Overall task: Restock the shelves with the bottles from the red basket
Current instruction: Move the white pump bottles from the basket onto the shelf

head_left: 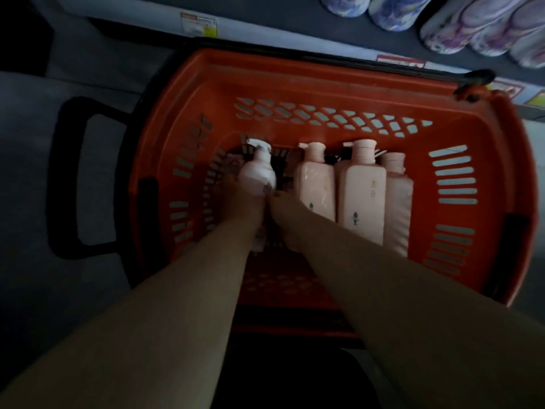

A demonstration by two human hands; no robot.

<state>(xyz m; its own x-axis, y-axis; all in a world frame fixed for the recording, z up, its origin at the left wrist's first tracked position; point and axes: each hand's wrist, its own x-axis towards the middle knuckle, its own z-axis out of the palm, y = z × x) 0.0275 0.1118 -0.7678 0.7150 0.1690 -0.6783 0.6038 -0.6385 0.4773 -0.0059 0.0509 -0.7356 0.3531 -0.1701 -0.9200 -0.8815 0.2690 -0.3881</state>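
Bottle [257,175] in L fingers [236,191], w/in basket [295,78]

place: shop aisle — red basket [295,81] | price labels [199,25] on shelf edge [265,33] — stocked goods [472,25]

Along the upper right of the frame lie rounded soft packs [477,25] printed with blue and purple flowers, side by side. A white price label [199,25] with a yellow patch sits upper left. Grey floor [29,149] fills the left side.
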